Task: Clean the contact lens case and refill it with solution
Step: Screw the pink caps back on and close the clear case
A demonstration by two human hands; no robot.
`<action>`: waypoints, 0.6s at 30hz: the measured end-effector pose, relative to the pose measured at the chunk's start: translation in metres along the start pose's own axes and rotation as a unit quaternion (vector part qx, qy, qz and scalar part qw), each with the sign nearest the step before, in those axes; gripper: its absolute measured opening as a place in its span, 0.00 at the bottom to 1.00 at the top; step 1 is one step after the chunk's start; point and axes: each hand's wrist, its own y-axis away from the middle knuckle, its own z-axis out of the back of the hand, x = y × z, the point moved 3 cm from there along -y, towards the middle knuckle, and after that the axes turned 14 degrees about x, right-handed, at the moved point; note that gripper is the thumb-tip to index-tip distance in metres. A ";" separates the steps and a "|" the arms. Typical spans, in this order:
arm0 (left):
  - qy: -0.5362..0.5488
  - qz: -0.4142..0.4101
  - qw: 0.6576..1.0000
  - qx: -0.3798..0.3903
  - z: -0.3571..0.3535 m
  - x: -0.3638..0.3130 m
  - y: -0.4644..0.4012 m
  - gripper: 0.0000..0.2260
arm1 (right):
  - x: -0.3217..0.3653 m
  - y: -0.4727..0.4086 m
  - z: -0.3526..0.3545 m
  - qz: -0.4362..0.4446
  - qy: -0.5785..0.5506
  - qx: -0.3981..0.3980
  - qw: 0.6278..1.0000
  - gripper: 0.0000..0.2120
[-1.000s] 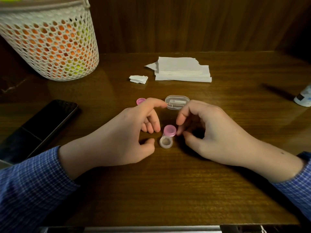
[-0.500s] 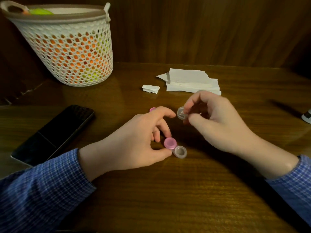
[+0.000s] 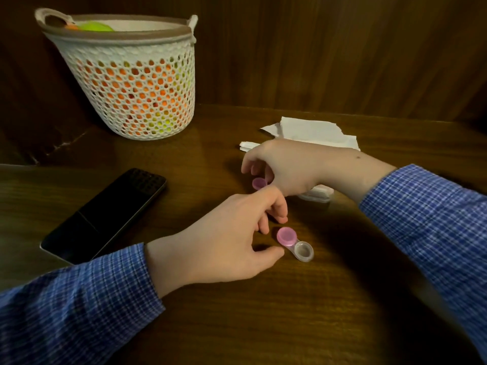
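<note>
The contact lens case [image 3: 296,246] lies on the wooden table near the middle. Its left well wears a pink cap [image 3: 286,236] and its right well [image 3: 304,251] is uncovered. My left hand [image 3: 224,241] rests just left of the case with loosely curled fingers; its thumb tip is at the capped end and its fingers hang above the cap. A second, loose pink cap [image 3: 259,183] sits on the table farther back. My right hand [image 3: 290,167] reaches over it, and its curled fingers and thumb close round that cap.
A white mesh basket [image 3: 126,101] holding orange and green items stands at the back left. A black phone [image 3: 105,214] lies to the left. Folded tissues [image 3: 311,130] and a small scrap [image 3: 246,146] lie behind my right hand. A clear plastic box [image 3: 316,194] shows under my right wrist.
My right hand has moved left from the clear box to the loose pink cap. My left hand has loosened its pinch on the capped well. The camera view has tilted upward.
</note>
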 end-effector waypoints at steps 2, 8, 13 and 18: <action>-0.002 -0.011 1.000 0.001 0.000 0.000 0.001 0.20 | 0.003 -0.002 0.001 -0.001 -0.002 -0.004 1.000 0.20; -0.005 -0.021 1.000 0.007 -0.001 0.000 -0.001 0.22 | 0.000 0.015 0.008 -0.008 -0.002 -0.054 0.998 0.13; -0.014 -0.035 0.999 0.014 -0.003 -0.002 -0.002 0.20 | -0.019 0.070 0.006 -0.015 -0.092 -0.123 0.988 0.07; -0.030 -0.045 0.999 -0.005 -0.005 -0.006 -0.003 0.12 | -0.023 0.122 -0.030 0.036 -0.293 -0.177 0.939 0.09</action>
